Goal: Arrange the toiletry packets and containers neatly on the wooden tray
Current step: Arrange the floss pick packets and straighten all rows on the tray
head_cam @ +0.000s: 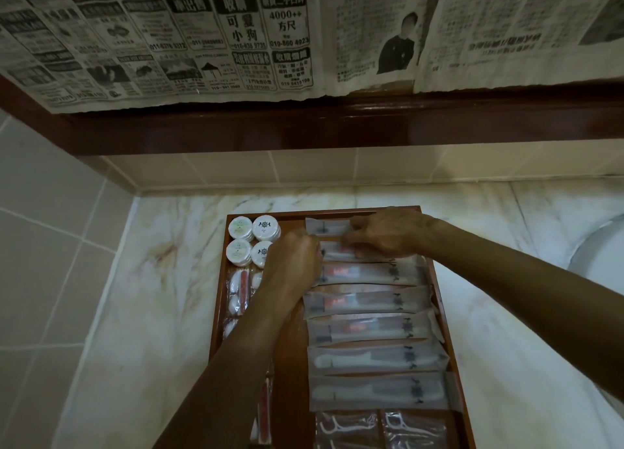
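- A person's two hands meet over the far end of a wooden tray (449,317) set on a marble counter (162,280), working on the second packet (337,251) in a column of long, translucent toothbrush packets.
- That packet lies crosswise on the tray, its long axis running left to right, parallel to the packet above it (326,226) and the ones stacked in a row below (368,301).
- The left hand (292,263) sits at the packet's left end, fingers curled; it seems to pinch that end, though the knuckles hide the contact.
- The right hand (388,234) reaches in from the right and lies over the packet's middle and right part, fingers bent down onto it, apparently holding it.
- The packet lies directly beneath and between both hands, so any squaring-up would likely be a small slide along or across its length.
- Four round white containers (253,239) stand in a square at the tray's far left corner, just beside the left hand.
- Small packets with white and red contents (238,293) line the left edge; floss-pick packets (381,428) fill the near end.
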